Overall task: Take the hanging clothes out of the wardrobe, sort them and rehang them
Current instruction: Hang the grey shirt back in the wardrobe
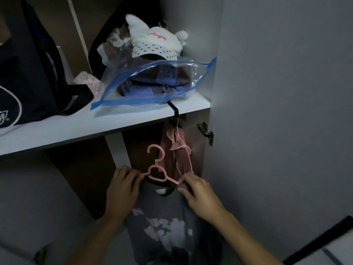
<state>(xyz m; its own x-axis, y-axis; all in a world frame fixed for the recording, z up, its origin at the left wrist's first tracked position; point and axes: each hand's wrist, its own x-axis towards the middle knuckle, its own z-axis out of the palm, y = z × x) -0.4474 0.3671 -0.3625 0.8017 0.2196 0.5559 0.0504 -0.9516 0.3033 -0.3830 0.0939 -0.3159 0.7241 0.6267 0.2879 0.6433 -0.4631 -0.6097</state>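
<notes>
A pink plastic hanger (157, 170) sits in the neck of a grey T-shirt (162, 226) with a pale print, held up in front of the open wardrobe. My left hand (122, 190) grips the shirt's left shoulder and that end of the hanger. At the other end my right hand (196, 194) pinches the hanger arm and the collar. Just behind, a pink garment (176, 155) hangs from a black hook (172, 111) clipped over the shelf edge.
The white shelf (95, 127) above carries a dark bag (28, 77), a clear zip bag of folded clothes (152, 83) and a white cap (156, 44). The wardrobe's side panel with a metal hinge (207, 132) stands close on the right, then a grey wall (286, 111).
</notes>
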